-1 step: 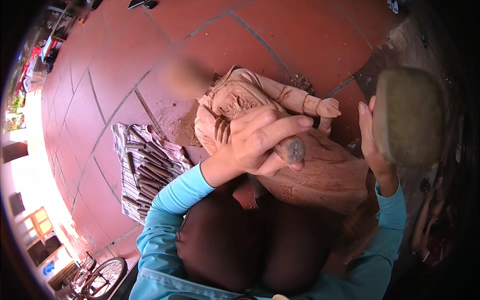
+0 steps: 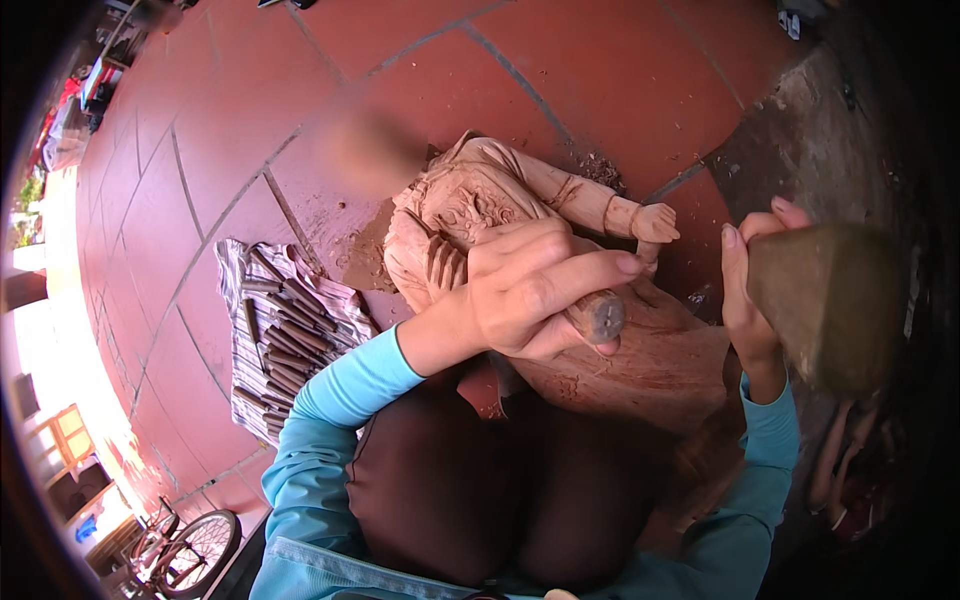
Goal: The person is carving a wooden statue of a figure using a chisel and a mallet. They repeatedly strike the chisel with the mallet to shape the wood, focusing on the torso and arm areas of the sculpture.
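A carved wooden figure (image 2: 500, 195) lies on the red tiled floor in front of my knees, one carved arm stretched out to the right. My left hand (image 2: 530, 285) is wrapped around a chisel (image 2: 597, 316), whose round wooden handle end points toward me, resting on the figure's body. My right hand (image 2: 750, 300) grips a blocky wooden mallet (image 2: 830, 300), raised at the right beside the figure and apart from the chisel.
A striped cloth (image 2: 240, 340) holding several wooden-handled chisels (image 2: 285, 335) lies on the tiles to my left. Wood chips (image 2: 600, 170) are scattered by the figure. A bicycle wheel (image 2: 195, 550) shows at lower left. A dark stained wall edge (image 2: 810, 130) runs along the right.
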Demonstrator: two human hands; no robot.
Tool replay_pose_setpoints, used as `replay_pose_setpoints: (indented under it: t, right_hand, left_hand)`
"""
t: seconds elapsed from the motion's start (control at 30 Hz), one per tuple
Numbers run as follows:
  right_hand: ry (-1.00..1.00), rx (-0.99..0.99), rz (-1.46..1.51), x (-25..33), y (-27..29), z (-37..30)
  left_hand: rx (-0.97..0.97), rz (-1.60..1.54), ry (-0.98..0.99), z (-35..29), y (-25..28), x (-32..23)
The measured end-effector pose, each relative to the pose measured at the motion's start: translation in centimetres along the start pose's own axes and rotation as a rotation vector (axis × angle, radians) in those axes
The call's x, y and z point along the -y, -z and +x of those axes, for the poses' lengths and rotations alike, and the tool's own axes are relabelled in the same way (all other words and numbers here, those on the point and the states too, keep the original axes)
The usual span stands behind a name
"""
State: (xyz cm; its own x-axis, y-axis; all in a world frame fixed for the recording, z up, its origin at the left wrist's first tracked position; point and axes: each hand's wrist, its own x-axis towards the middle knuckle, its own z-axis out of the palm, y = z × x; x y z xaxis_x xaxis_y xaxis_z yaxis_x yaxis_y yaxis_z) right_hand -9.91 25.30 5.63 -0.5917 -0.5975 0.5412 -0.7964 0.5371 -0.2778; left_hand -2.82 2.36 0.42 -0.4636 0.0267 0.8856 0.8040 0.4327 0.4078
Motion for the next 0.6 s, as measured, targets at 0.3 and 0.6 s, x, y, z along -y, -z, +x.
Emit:
replay_pose_setpoints:
  t: [0.3,0.6]
  right_hand:
    - [-0.326,-0.074,0.432,-1.7,-1.2,-6.1]
    - [-0.035,-0.108,0.411,-2.5,-2.2,-8.5]
  left_hand:
    - [0.016,0.017,0.029,0.7,-4.4,-1.6]
    - [0.192,0.027,0.139,-1.1,-4.8,-1.0]
